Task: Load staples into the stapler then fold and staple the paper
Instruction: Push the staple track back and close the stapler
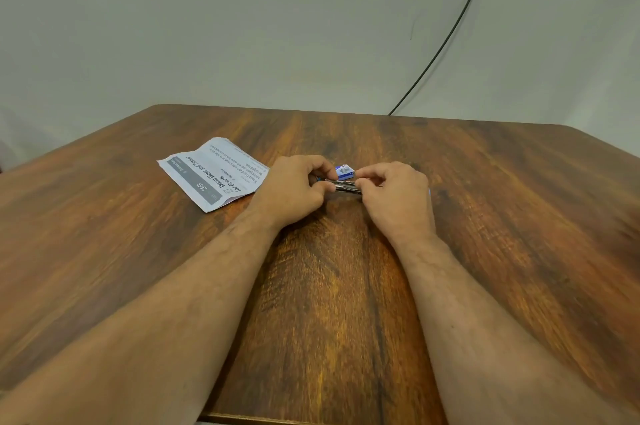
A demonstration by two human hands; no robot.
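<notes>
Evidently, stage: the loading step is being worked on; whether any staples are seated yet cannot be told.
Stapler (344,186): a dark, metallic bar is being held low over the desk, lengthwise between the two hands; only its middle is being shown, so how far it is opened cannot be told.
Left hand (294,190): its fingers are being curled round the stapler's left end, thumb on the near side.
Right hand (393,194): its fingertips are being pinched on the stapler's right end; a staple strip may be being held there, but this cannot be told.
Staple box (344,172): a small blue-and-white box is lying just behind the stapler.
Paper (214,172): a printed sheet is lying creased but unfolded to the left, touching the left hand's edge; folding and stapling are judged still to be done.
Desk (502,216): everything is being carried by its brown wood-grain top.
</notes>
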